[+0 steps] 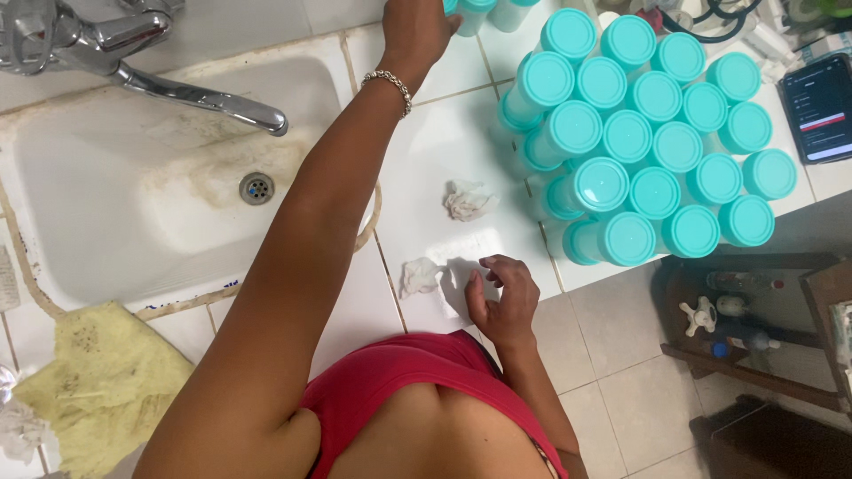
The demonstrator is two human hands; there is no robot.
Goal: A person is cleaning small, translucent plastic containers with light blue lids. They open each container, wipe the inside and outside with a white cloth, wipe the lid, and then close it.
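Observation:
My left hand (415, 31) stretches far over the white tiled counter (435, 142) to its back edge, a bead bracelet on the wrist. Its fingers touch a teal-lidded jar (475, 9) that the top of the frame cuts off, so the grip is hidden. My right hand (502, 297) rests at the counter's front edge, fingers loosely curled and apart, holding nothing. A crumpled white paper wad (419, 276) lies just left of it. A second wad (467, 200) lies farther back.
Several teal-lidded jars (652, 133) stand packed together on the right of the counter, with a phone (821, 106) beyond them. A stained white sink (133, 186) with a metal tap (200, 96) is on the left. A yellow cloth (93, 386) lies at the lower left. A low wooden shelf (754, 310) stands on the floor.

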